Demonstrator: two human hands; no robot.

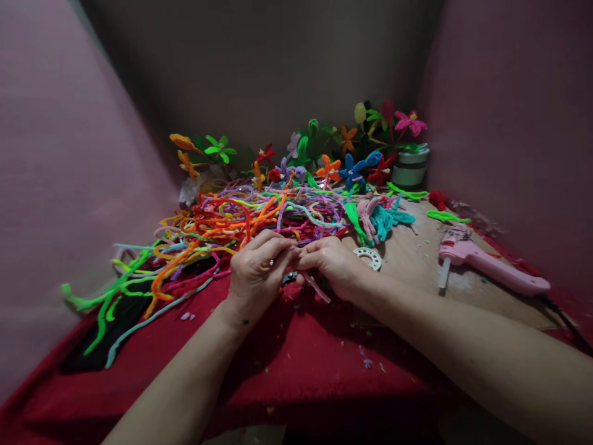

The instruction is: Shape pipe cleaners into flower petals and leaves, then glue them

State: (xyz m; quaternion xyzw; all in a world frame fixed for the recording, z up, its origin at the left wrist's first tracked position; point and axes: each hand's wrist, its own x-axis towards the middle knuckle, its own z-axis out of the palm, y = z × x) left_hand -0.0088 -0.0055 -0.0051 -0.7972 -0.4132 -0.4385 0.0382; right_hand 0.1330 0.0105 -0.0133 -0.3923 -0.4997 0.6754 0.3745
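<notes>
My left hand (260,267) and my right hand (328,262) meet at the middle of the table, fingertips pinched close together. Between them runs a pale pink pipe cleaner (317,289), its free end hanging below my right hand. The part inside the fingers is mostly hidden. Just beneath the fingertips lies a small dark metal tool (290,277), partly covered by my hands. A white ring-shaped piece with holes (369,258) rests to the right of my right hand.
A tangled heap of colourful pipe cleaners (259,213) spreads behind my hands. Pipe-cleaner flowers (352,170) stand at the back. To the right, a pink glue gun (491,262) lies on a brown board (417,247). A black flat object (109,337) sits at left on the red cloth (315,371).
</notes>
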